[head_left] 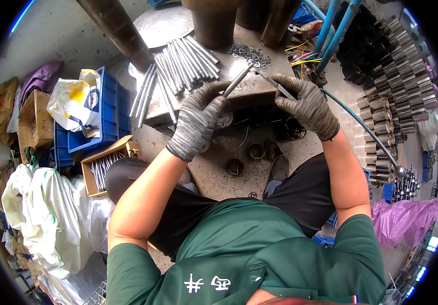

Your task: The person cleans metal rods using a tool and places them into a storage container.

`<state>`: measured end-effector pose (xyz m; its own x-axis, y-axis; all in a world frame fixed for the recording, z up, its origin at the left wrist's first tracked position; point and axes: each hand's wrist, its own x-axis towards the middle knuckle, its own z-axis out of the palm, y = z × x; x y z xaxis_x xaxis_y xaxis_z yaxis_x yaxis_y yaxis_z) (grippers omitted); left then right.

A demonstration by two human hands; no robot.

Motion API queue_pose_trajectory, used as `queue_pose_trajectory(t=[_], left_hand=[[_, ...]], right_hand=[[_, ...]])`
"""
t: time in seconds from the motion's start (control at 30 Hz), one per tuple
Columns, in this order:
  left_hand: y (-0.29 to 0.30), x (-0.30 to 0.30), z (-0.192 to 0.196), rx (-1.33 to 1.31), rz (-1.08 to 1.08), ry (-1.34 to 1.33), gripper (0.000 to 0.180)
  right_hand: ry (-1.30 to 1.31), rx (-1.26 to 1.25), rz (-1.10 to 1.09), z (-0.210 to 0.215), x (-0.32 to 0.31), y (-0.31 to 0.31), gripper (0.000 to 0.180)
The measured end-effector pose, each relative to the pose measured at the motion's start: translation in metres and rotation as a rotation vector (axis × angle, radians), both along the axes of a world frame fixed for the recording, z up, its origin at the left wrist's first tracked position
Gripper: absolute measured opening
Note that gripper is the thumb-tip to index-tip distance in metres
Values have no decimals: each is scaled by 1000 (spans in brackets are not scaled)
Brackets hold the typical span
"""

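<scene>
Both my hands wear grey knit work gloves and are raised over the front edge of a low grey work surface (231,94). My left hand (197,121) is closed on a metal rod (237,81) that points up and to the right. In my right hand (307,104) is a slim metal tool (277,86) with a narrower tip, slanting up and to the left; its exact kind is unclear. The two tips come close together, and I cannot tell whether they touch. Just beyond them lies a heap of small metal links (253,55). Several loose metal rods (186,61) lie left of it.
Thick dark pipes (213,25) stand at the back. At left are a blue crate (108,109) with a white bag (76,104) and a cardboard box of thin rods (104,165). Stacked metal tubes (399,76) and a teal hose (353,119) are at right. Small round containers (256,151) sit below.
</scene>
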<state>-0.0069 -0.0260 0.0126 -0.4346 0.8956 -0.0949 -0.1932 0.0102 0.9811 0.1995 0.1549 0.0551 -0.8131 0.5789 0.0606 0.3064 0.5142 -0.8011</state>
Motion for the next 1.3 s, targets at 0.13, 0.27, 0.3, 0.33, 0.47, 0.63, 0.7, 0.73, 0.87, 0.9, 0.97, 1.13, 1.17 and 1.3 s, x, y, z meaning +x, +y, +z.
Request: queue_pose_trajectory(t=[0.13,0.27,0.3,0.33,0.47,0.63,0.7,0.73,0.87,0.9,0.97,1.13,1.17,1.3], left_hand=[[0,-10,-7,63,-29,376,30],[-8,-13,-10,57,-93,445,31],[-11,-10,-2,36,-127,248,33],[-12,-11,-1,35,-130,246,33],[-15,-12,1,15,-161,192,38],[-15,-13,4,-123,-253,142,32],[-14,-9,14,-121,-260,137,32],[-14,-7,16,-120,-265,133,34],[-13,-7,7,-147,-255,118,35],[-13,-7,6,-149,-265,98,35],[-12,-6,5,-151,-277,77,35],[-10,-4,6,-202,-229,126,29],[-10,-4,5,-202,-231,125,29],[-10,-4,3,-199,-229,41,25]], right_hand=[[-52,61,197,2,9,13,51],[-162,-164,237,7,13,15,54],[-163,-165,235,7,13,13,54],[-164,-125,251,9,12,11,55],[-158,-138,262,11,9,4,55],[-70,-17,353,-5,5,-1,56],[-36,56,395,-2,3,-4,57],[-36,53,395,-1,3,-4,57],[-68,44,395,-8,5,-2,55],[-68,74,405,-11,5,0,55],[-77,95,412,-11,5,0,54],[-85,84,426,-11,3,-2,54],[-92,113,436,-11,3,-2,54],[-114,145,449,-11,1,-4,53]])
